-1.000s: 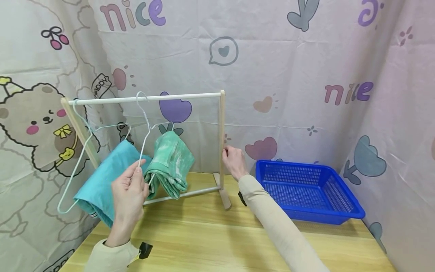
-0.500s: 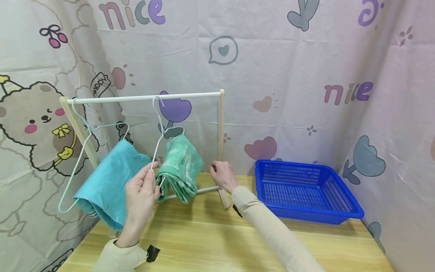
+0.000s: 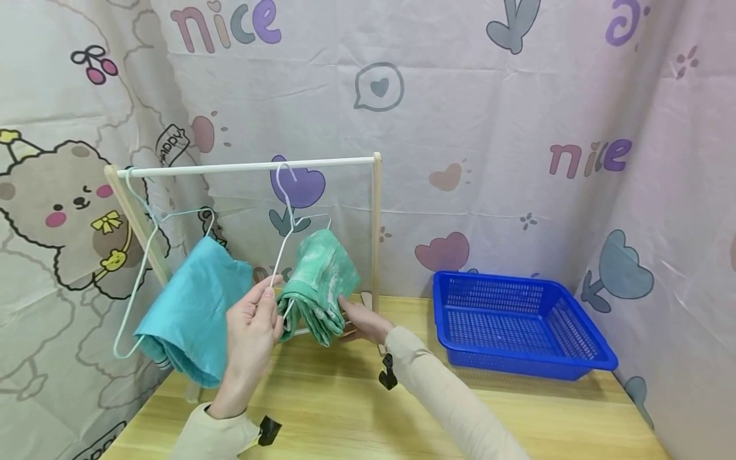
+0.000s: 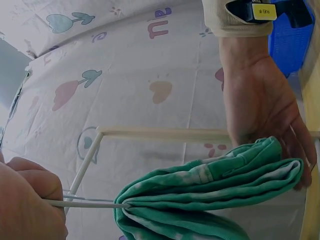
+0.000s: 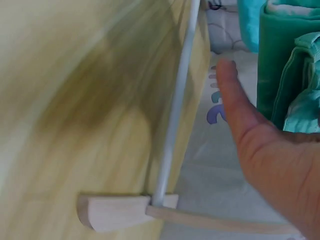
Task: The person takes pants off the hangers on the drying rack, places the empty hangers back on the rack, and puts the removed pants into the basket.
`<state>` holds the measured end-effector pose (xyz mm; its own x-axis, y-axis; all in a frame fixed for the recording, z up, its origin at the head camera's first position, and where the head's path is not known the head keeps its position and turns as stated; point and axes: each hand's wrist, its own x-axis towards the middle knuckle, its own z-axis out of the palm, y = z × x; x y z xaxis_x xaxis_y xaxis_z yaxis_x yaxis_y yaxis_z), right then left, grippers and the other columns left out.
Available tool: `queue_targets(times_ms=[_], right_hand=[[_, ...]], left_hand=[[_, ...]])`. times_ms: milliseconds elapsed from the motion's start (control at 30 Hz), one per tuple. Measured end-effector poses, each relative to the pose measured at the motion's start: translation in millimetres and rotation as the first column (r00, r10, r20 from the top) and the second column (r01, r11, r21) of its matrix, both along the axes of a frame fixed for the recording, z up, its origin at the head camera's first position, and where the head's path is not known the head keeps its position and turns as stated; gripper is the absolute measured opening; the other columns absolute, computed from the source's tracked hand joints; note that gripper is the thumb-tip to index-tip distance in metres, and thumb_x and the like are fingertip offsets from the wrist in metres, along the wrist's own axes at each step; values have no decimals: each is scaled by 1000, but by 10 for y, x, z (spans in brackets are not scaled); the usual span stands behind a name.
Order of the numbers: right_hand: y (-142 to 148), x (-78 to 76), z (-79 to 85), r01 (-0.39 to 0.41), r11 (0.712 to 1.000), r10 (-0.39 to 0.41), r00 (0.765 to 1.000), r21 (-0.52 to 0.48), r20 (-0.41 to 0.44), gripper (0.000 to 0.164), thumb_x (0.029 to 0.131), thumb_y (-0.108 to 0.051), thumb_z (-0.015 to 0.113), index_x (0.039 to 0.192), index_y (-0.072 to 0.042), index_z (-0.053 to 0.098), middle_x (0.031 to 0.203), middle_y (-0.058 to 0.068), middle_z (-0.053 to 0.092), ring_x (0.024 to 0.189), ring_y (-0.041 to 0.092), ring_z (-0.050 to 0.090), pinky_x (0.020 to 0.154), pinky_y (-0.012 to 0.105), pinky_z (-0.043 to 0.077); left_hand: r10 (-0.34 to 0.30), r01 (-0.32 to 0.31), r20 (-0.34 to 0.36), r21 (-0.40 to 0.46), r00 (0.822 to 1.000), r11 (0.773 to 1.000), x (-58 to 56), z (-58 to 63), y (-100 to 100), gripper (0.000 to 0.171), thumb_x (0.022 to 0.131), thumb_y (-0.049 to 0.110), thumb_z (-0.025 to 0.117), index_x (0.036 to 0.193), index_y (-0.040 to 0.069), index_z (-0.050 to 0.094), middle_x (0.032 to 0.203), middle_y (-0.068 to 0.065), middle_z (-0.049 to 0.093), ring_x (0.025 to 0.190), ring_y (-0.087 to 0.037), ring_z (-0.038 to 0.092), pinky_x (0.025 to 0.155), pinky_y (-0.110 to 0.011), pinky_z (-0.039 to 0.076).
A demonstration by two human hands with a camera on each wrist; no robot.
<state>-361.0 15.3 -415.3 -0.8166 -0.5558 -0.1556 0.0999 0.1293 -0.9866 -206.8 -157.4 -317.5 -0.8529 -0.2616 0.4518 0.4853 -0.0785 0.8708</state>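
Note:
My left hand (image 3: pixel 253 322) pinches the side wire of a white clothes hanger (image 3: pixel 280 259), whose hook is at the rack's top rail; whether it rests on the rail I cannot tell. A folded green-and-white garment (image 3: pixel 324 268) is draped over the hanger's lower bar. At its right side is my right hand (image 3: pixel 367 321), fingers extended behind the cloth in the left wrist view and thumb straight in the right wrist view. A turquoise cloth (image 3: pixel 195 306) drapes over a pale green hanger (image 3: pixel 138 291) at the rail's left end.
A small wooden rack (image 3: pixel 376 223) with a white top rail (image 3: pixel 230 168) stands on the wooden table (image 3: pixel 339 409). To the right sits a blue plastic basket (image 3: pixel 517 365). Printed curtain (image 3: pixel 368 32) surrounds the table at the back and sides.
My left hand has moved right along the rail with the hanger and green garment. My right hand has left the rack's right post, coming down and left to the garment, its fingers now straightened.

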Motion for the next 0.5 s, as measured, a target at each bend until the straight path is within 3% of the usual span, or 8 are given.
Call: queue_targets(times_ms=[133,300,433,500], right_hand=[[-17,-22,-31,-5,994,11,998,-105,59,60,105,-49,33,140,-2,47,117,15,63,97,26,67,95,52,52],[-16,-57,-10,109,976,-79,984,-187,157,61,100,-50,49,137,-1,46,104,8,63,87,18,64,85,40,55],[-8,-83,51,237,925,-129,932,-298,339,67,89,-54,65,129,-4,47,101,5,64,87,17,66,78,32,57],[-1,-92,88,277,896,-118,903,-347,414,65,86,-53,69,124,-4,50,100,4,65,87,17,67,77,31,58]], left_hand=[[-4,4,11,4,1000,1000,-10,-15,3,31,106,18,43,128,3,58,48,5,28,35,-6,23,34,-33,15],[2,-2,13,23,1000,1000,-4,-23,-8,31,106,19,43,127,3,58,48,4,28,34,-6,22,34,-33,14],[9,-10,23,22,1000,1000,22,-22,-19,31,106,20,42,127,5,59,48,3,28,34,-8,22,34,-33,15],[1,-2,31,16,1000,1000,37,-23,-28,31,107,19,40,127,6,59,48,3,28,33,-10,22,33,-34,15]])
